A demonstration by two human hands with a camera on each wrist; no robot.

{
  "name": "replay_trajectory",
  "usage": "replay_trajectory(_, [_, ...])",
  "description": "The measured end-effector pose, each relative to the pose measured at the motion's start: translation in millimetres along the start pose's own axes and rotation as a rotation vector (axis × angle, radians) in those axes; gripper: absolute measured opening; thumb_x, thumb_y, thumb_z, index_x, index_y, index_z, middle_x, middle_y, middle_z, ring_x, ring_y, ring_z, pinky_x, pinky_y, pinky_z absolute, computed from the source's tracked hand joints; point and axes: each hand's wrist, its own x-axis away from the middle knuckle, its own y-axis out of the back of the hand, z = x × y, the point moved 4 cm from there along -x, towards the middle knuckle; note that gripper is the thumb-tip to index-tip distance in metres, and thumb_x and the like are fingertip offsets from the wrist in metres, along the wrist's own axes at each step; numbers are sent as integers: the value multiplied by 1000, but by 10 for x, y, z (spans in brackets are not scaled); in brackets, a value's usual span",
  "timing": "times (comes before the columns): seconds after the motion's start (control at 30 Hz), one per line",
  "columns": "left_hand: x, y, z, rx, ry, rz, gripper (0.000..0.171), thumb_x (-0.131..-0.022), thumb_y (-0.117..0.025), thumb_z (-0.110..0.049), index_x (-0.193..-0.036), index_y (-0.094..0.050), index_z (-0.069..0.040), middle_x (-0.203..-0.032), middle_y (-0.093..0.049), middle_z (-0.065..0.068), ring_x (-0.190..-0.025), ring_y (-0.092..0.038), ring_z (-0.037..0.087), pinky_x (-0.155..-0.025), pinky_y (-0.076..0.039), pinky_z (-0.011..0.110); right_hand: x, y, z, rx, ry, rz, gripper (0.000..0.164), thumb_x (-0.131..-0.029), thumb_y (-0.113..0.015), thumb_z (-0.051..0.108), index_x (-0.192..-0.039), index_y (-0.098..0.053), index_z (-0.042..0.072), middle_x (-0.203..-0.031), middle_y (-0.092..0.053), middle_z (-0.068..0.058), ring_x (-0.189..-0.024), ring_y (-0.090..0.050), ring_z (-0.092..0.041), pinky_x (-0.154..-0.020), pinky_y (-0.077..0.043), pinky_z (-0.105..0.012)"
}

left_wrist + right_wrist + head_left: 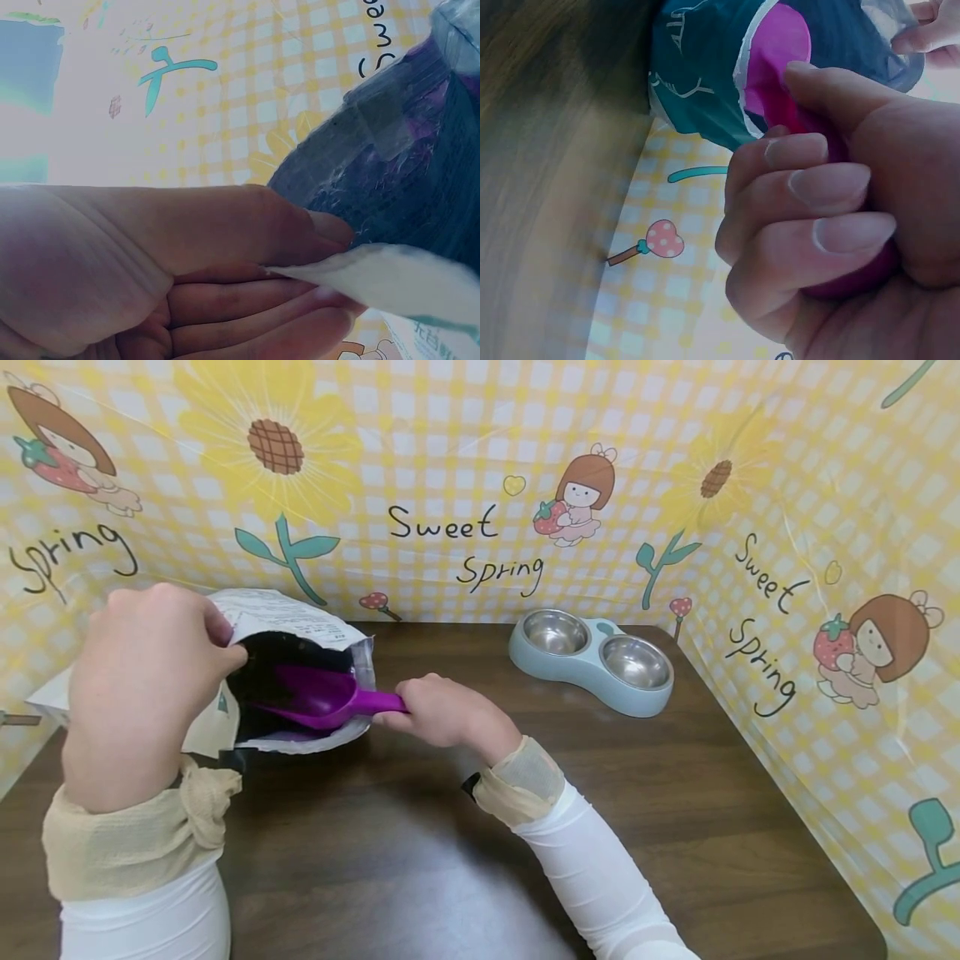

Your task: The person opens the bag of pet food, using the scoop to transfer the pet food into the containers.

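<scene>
A printed bag (288,612) lies at the left of the table, its dark mouth turned toward the right hand. With thumb and fingers my left hand (146,681) pinches the bag's rim; the left wrist view shows the thumb (255,225) over the pale edge. My right hand (450,710) grips the handle of a purple scoop (322,697), fingers curled round it in the right wrist view. The scoop's bowl sits inside the bag's mouth, tip pointing left into it. Whatever lies deeper in the bag is hidden in shadow.
A light blue double pet bowl (592,662) with two metal dishes stands at the back right of the brown wooden table (465,827). Yellow checked cloth (450,435) with printed flowers and figures walls the back and sides.
</scene>
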Motion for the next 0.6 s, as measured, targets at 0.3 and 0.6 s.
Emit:
replay_trajectory(0.3, [7,3,2,5,12,11,16,-94,-74,-13,-98,-81,0,-110,-76,34,-102,-62,68,-78,-54,74,-25,15,-60,-6,55,-12,38,-112,-59,45,-91,-60,14,-75,-51,6,-65,-48,-7,-58,-41,-21])
replay_trajectory(0.6, [4,2,1,-4,8,8,16,-94,-73,-13,-98,-81,1,-108,-76,34,-101,-62,68,-79,-53,74,-12,99,-155,-44,107,-9,35,-112,-60,44,-96,-64,13,-78,-53,5,-67,-48,-6,-63,-43,-21])
